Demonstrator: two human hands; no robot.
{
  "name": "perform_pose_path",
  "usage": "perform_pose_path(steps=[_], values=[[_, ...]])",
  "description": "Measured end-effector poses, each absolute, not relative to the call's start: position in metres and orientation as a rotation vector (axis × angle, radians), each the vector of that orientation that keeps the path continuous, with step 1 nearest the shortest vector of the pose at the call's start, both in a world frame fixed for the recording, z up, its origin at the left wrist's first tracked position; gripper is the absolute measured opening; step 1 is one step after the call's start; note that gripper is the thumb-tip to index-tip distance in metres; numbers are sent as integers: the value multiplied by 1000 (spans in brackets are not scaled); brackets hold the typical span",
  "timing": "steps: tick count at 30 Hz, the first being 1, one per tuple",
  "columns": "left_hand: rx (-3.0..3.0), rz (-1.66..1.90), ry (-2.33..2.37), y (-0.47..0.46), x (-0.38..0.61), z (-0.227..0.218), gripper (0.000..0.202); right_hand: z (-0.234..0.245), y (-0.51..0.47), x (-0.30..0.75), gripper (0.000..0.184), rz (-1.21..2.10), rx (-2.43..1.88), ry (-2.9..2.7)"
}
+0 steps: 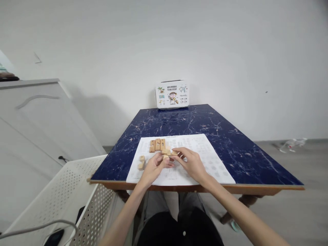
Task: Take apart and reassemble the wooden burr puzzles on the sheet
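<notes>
Several notched wooden blocks (157, 145) lie side by side on a white printed sheet (215, 167). Another notched wooden block (141, 163) rests alone to the left of my hands. Between my hands, over the sheet, is a small cluster of light wooden pieces (166, 151). My left hand (155, 166) grips it from the left, thumb and fingers closed. From the right, my right hand (191, 162) pinches a wooden piece at the cluster's edge. My fingers partly cover the pieces, so how they fit together cannot be made out.
The sheet lies at the front edge of a dark blue marbled table (176, 119). A white box with cartoon prints (172, 95) stands at the back against the wall. To the left are a white perforated basket (77, 174) with a cable and a white cabinet (38, 136).
</notes>
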State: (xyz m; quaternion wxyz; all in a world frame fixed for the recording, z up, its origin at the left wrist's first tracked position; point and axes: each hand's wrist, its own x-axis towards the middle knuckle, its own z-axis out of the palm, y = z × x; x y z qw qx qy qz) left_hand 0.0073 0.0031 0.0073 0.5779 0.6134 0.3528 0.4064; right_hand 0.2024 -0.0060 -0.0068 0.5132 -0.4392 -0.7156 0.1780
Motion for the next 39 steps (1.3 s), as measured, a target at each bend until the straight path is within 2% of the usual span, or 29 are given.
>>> perform_pose_path(steps=[6, 12, 15, 19, 24, 28, 34, 39], values=[[1589, 991, 1040, 4, 9, 4, 42, -3, -7, 205, 27, 568, -1072, -1608], [2084, 702, 1546, 8, 15, 15, 24, -8, -2, 214, 36, 722, -1126, -1472], [2215, 534, 1675, 5, 16, 23, 29, -8, -3, 217, 36, 731, -1147, -1490], [2262, 523, 1878, -6, -1, 33, 43, -6, -7, 218, 36, 668, -1157, -1540], [2156, 463, 2344, -15, -52, 38, 43, -4, -10, 217, 32, 611, -1134, -1578], [2161, 272, 2273, -16, -72, 36, 28, 3, -12, 210, 33, 816, -1051, -1471], [2339, 763, 1953, -25, -40, 32, 24, 26, -26, 183, 33, 1345, -830, -1327], [2326, 975, 1630, -28, -13, 34, 20, 34, -27, 171, 29, 1428, -777, -1380]])
